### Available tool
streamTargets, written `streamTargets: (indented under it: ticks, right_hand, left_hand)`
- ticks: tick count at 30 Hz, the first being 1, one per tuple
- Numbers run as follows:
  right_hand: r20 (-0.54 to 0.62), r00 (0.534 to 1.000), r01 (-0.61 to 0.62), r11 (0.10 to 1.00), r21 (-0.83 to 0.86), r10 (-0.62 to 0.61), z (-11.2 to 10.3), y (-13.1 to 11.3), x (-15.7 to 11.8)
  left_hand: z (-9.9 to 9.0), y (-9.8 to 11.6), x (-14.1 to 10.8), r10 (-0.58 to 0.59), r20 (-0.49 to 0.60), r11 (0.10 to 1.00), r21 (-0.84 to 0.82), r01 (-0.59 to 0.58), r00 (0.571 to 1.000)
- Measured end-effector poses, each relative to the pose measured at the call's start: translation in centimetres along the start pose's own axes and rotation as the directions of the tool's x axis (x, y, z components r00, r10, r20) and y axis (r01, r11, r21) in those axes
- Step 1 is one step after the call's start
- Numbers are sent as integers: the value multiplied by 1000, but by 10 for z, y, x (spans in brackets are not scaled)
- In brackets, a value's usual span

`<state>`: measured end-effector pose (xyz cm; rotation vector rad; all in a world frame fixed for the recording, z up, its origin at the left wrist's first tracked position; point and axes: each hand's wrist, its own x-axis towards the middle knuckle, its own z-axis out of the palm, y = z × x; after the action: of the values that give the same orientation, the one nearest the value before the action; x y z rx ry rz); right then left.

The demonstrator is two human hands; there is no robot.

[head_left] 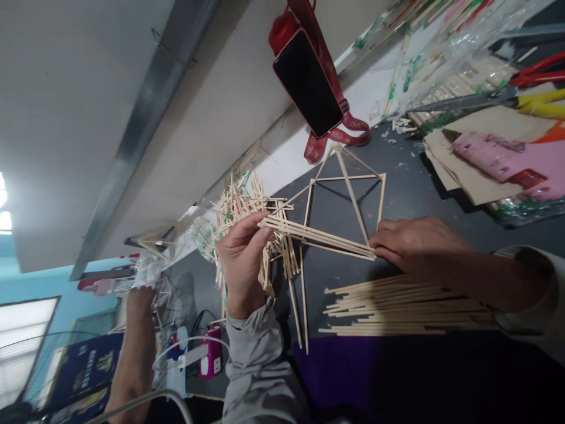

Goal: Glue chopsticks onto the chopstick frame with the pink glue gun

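Note:
My left hand (242,256) is closed, pinching one end of several thin wooden sticks (320,234) between thumb and fingers. The sticks run side by side toward my right hand (412,241), whose fingers are closed at their far end. There they meet a corner of a stick frame (351,191), which has a square-looking base and struts rising to a peak. My fingers hide that joint, so I cannot tell whether the sticks are fixed to the frame. Below my right hand lies a row of loose sticks (388,306) on the dark table (410,194).
A heap of sticks (238,203) lies behind my left hand. A phone (308,82) on a red lanyard (348,126) rests at the back. Pliers (525,100) and a pink glue gun (498,156) are at right. At left, another person's arm (136,341) reaches over the table.

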<state>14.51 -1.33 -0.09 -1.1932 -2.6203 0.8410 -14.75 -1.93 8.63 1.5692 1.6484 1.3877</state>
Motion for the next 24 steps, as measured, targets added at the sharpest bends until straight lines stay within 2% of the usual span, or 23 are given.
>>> streamTargets:
  ticks: [6,12,18,24]
  right_hand:
    - [10,1000,-6,1000,31,6,-1,0,1]
    - [63,997,-35,997,63,31,-3,1,4]
    - [54,998,-34,998,54,31,-1,2,3]
    - [47,998,-44,998,49,42,0,3,4]
  left_hand:
    - [2,1,-2,6,-32,1000,-14,-6,999]
    - [6,2,-2,-43,-91,999,-16,42,995]
    - [4,-1,-4,-43,-82,999,2,43,996]
    - [0,0,-5,-94,-37,995,-44,93,995]
